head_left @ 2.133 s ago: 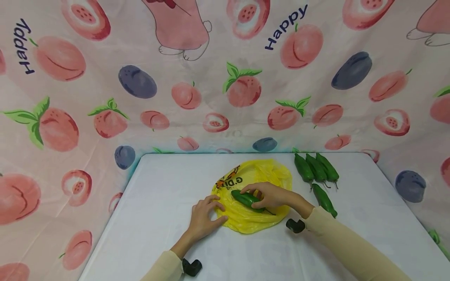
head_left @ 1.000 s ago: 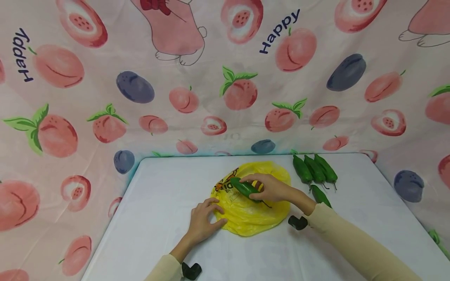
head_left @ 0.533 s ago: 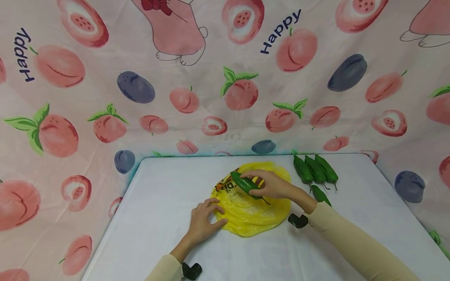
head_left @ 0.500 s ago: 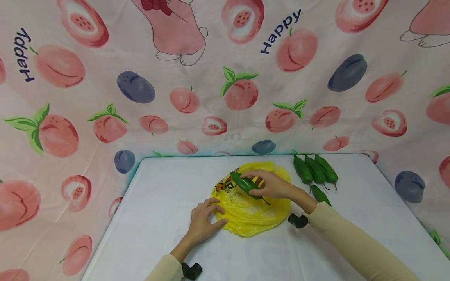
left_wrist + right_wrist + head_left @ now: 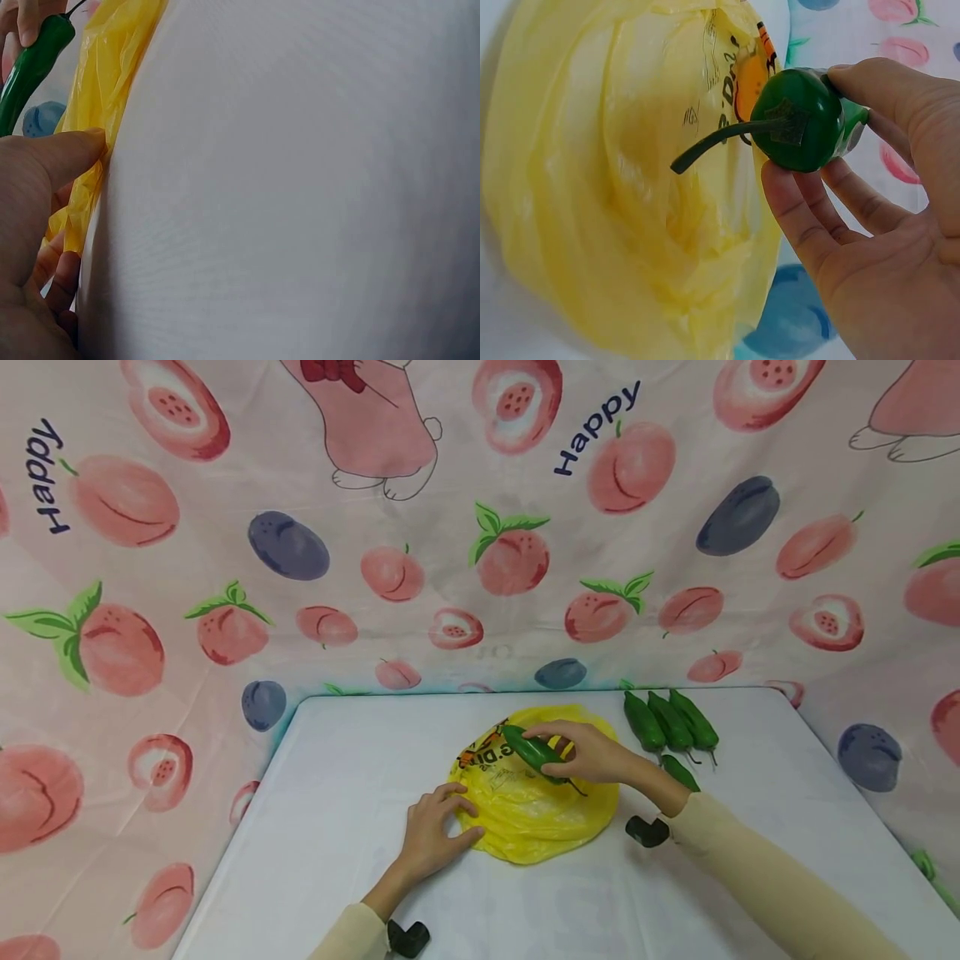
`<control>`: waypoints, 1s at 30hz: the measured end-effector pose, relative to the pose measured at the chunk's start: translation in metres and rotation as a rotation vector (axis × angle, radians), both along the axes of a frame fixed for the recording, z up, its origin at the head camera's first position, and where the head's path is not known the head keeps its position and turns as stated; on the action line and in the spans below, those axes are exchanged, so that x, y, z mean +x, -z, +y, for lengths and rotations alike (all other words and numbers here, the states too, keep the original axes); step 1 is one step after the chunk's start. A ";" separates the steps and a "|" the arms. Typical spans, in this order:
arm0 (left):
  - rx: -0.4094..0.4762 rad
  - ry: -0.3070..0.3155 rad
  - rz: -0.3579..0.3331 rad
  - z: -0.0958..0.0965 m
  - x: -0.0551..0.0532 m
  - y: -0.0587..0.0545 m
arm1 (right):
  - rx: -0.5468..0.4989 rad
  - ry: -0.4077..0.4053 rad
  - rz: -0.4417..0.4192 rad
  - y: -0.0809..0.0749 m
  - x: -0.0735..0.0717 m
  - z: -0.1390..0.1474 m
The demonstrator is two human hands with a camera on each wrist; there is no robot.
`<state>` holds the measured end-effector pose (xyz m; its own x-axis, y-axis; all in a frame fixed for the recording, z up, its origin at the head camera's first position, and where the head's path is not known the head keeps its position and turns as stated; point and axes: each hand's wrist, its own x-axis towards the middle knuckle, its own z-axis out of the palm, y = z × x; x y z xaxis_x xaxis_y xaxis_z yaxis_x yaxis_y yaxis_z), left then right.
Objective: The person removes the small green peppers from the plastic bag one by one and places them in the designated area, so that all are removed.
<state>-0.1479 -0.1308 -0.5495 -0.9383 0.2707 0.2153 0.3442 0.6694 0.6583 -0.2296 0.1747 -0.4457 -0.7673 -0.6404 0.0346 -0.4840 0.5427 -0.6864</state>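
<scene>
My right hand (image 5: 588, 756) pinches a glossy green chili pepper (image 5: 528, 750) between thumb and fingers, above the yellow plastic bag (image 5: 525, 827). The right wrist view shows the pepper's stem end (image 5: 787, 124) pointing toward the camera, with the bag beside it. My left hand (image 5: 433, 831) rests at the bag's left edge, thumb and fingers spread in a loose C. In the left wrist view its thumb lies against the yellow plastic (image 5: 112, 67). The bag lies flattened, with dark and orange print near its upper left.
Three green peppers (image 5: 670, 724) lie side by side at the table's back right. Another pepper (image 5: 679, 772) lies just in front of them, partly covered by my right forearm. A white cloth covers the table (image 5: 337, 760); a fruit-print curtain (image 5: 450, 568) stands behind it.
My right hand has lifted the pepper from the bag's middle upward and back, then shifted slightly right with it. My left hand has stayed at the bag's edge.
</scene>
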 end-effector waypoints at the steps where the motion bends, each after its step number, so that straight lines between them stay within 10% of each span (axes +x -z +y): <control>1: 0.002 0.000 -0.002 0.000 0.000 0.000 | 0.000 0.006 -0.001 -0.001 0.001 0.002; 30: 0.012 0.009 0.017 -0.002 0.000 0.003 | 0.009 0.133 0.098 -0.015 0.025 0.094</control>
